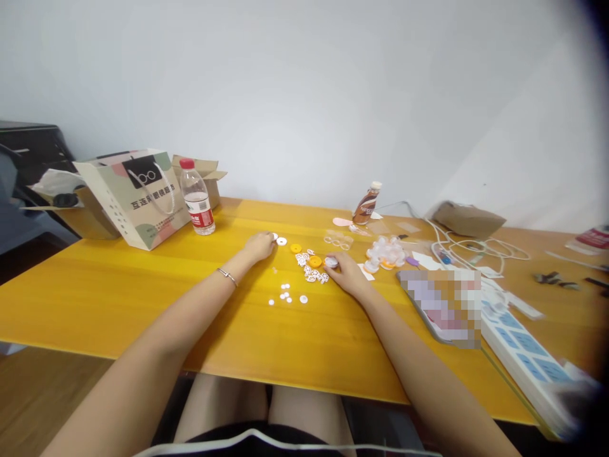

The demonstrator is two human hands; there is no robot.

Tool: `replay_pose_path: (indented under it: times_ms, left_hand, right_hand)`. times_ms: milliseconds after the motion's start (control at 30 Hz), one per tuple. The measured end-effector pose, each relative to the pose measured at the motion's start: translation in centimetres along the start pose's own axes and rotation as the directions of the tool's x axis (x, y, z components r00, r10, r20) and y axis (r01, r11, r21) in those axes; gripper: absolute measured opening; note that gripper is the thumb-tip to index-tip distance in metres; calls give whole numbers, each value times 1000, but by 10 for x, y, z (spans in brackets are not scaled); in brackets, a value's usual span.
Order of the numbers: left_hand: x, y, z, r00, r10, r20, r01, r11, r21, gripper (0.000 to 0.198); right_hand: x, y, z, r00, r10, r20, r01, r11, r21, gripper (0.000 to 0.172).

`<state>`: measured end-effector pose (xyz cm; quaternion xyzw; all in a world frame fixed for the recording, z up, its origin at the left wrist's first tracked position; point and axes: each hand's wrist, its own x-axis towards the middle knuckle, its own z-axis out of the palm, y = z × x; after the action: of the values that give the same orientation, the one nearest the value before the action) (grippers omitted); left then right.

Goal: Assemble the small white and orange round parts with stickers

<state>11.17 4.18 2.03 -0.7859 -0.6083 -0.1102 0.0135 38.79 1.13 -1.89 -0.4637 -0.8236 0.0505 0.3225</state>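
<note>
My left hand [261, 245] rests on the yellow table [157, 285], its fingers closed at a white disc [275, 236]. Right beside it lies a white ring-like disc [281, 242]. My right hand [345, 273] has its fingers around a pale round piece [331, 261]. Between the hands are an orange wheel [295, 248], a second orange wheel [315, 261] and several white spoked pieces [311, 274]. Nearer to me lie several small white discs [285, 295] and a larger white disc [303, 299].
A bottle with a red cap [202, 212] and a paper bag [137, 203] stand left. Clear-and-orange pieces [385, 252], a brown bottle [367, 203], a phone-like device [440, 308], cables and a power strip [528, 355] are on the right.
</note>
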Motion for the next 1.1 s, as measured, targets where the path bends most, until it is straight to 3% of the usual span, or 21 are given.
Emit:
replay_pose_path:
  times_ms: [167, 300, 400, 433, 500, 567, 633, 900, 1100]
  left_hand:
    - [-1, 2, 4, 999, -50, -15, 50, 999, 15, 22]
    - [-11, 8, -5, 999, -39, -34, 39, 999, 9, 18]
    - [-32, 23, -17, 995, 68, -70, -73, 995, -69, 14]
    - [-41, 29, -22, 975, 202, -92, -216, 958, -189, 12]
    - [-61, 41, -29, 865, 490, -106, -490, 782, -385, 12]
    - [-78, 51, -34, 790, 606, -95, -579, 685, -443, 12]
    - [-89, 57, -35, 762, 644, -69, -598, 658, -457, 12]
    - [-92, 64, -26, 776, 630, 13, -566, 706, -426, 22]
    - [-94, 64, -28, 796, 606, -12, -548, 711, -440, 23]
  right_hand:
    - [1, -3, -2, 1000, 11, 13, -11, 1000, -4, 26]
    - [1, -5, -3, 1000, 22, 14, -22, 1000, -3, 25]
    - [1, -5, -4, 999, 39, 26, -39, 999, -16, 25]
    - [1, -5, -4, 999, 44, 28, -43, 999, -21, 25]
    - [0, -5, -3, 998, 50, 25, -49, 998, -31, 25]
    - [0, -5, -3, 998, 52, 23, -51, 998, -34, 25]
    - [0, -5, -3, 998, 51, 22, -51, 998, -30, 25]
    - [0, -3, -3, 998, 46, 32, -45, 999, -20, 26]
    - [-1, -3, -2, 999, 33, 19, -33, 999, -8, 27]
